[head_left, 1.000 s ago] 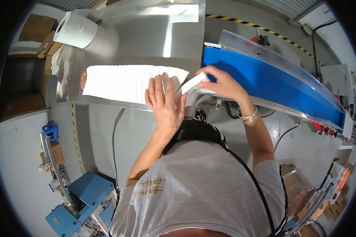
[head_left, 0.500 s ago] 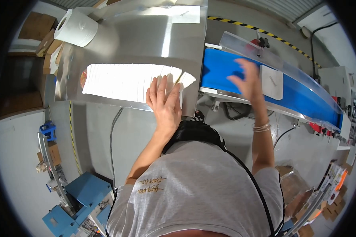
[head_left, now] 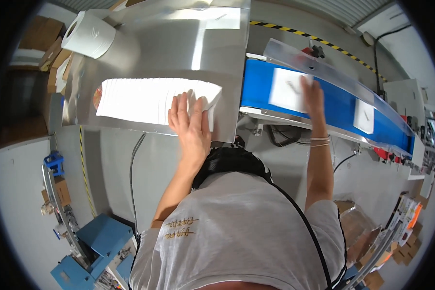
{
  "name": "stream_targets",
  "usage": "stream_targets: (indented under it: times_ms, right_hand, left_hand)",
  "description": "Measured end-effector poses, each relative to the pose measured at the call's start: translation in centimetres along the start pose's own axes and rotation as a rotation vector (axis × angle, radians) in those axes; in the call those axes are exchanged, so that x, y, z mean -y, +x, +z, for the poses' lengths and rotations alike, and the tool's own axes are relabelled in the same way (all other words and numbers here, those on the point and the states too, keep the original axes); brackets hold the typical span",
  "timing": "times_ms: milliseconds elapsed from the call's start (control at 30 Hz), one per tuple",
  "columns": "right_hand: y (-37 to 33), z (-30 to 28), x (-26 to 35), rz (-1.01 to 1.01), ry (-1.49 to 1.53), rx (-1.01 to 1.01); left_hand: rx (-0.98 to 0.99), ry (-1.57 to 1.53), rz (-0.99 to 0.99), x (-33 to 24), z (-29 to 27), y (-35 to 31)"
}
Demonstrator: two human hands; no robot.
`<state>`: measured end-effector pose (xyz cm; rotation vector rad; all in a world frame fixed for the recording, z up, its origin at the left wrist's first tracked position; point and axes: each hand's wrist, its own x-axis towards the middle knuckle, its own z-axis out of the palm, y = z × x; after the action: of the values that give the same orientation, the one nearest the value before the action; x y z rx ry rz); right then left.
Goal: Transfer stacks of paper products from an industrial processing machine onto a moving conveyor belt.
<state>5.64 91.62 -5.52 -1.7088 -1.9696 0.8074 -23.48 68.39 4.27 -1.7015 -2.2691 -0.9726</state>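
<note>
A long row of white flat packets [head_left: 135, 101] lies overlapped on the metal table. Over the row's right end my left hand [head_left: 192, 116] rests with its fingers stretched out and apart, touching the packets. On the blue conveyor belt [head_left: 256, 82] to the right lies a white flat packet [head_left: 286, 89] with a small dark mark. My right hand [head_left: 314, 101] is at this packet's right edge, its fingers over the belt and smeared by motion; whether they grip the edge is unclear. Farther along the belt lies a second white packet [head_left: 364, 117].
A white roll [head_left: 89, 36] stands at the metal table's [head_left: 164, 48] far left, and a white sheet [head_left: 223, 18] lies at its far edge. A clear guard rail [head_left: 333, 67] runs along the belt's far side. Blue machine boxes [head_left: 104, 237] stand at lower left.
The packet that was on the belt has moved right. Another packet now lies on the belt beside my right hand. The row's loose right-end packet is gone; my left hand has shifted slightly left.
</note>
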Motion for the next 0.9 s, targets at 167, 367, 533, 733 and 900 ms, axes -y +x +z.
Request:
stream_targets:
  times_ms: [167,367,533,733,900]
  right_hand:
    - [-3.2,-2.4,6.0,-0.244,-0.503,-0.446]
    - [-5.6,4.5,16.9,-0.754,0.314,0.452]
    - [-5.2,5.2,15.2,-0.342,0.536,0.615]
    - [-0.6,1.7,0.6,0.040,0.201,-0.044]
    - [-3.0,-0.8,5.0,-0.091,-0.727,-0.619]
  left_hand:
    - [-0.038,0.019,0.003,0.4,0.5,-0.3]
    - [0.084,0.045,0.098,0.7,0.0,-0.1]
    - [0.013,-0.014,-0.022,0.8,-0.5,0.4]
    - [-0.030,0.048,-0.007,1.6,-0.1,0.0]
    - [-0.032,0.036,0.009,1.9,0.2,-0.1]
